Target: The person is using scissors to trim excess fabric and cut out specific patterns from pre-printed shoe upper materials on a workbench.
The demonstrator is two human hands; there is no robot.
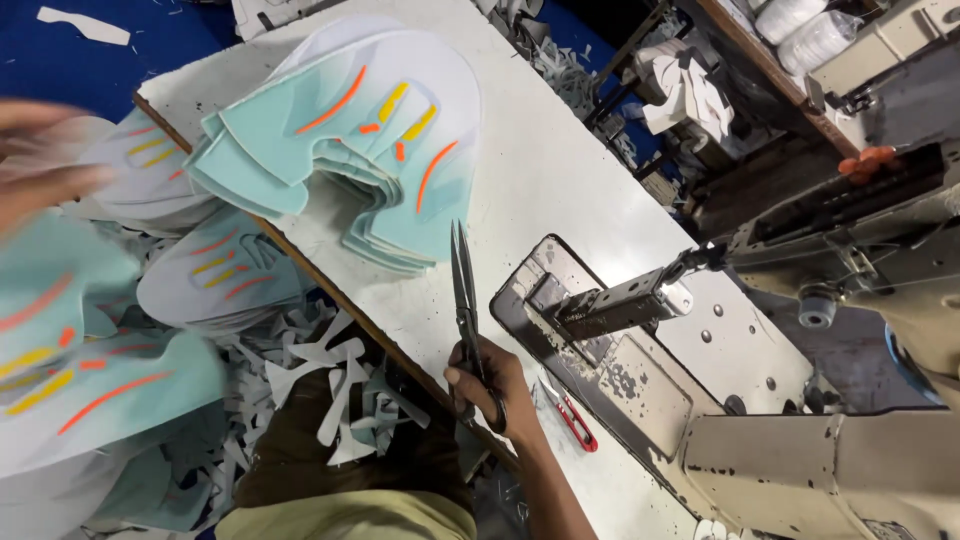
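My right hand grips a pair of long dark scissors at the near edge of the white table; the blades are together and point away from me toward a stack of mint-green shoe upper pieces with orange and yellow stripes. My left hand is blurred at the far left and holds a mint-green upper piece of the same kind, close to the camera. More such pieces lie in a heap below the table edge.
A beige industrial sewing machine fills the right side, its metal bed sunk into the table. Small red-handled thread snips lie beside my right hand. White and mint offcuts cover my lap and the floor.
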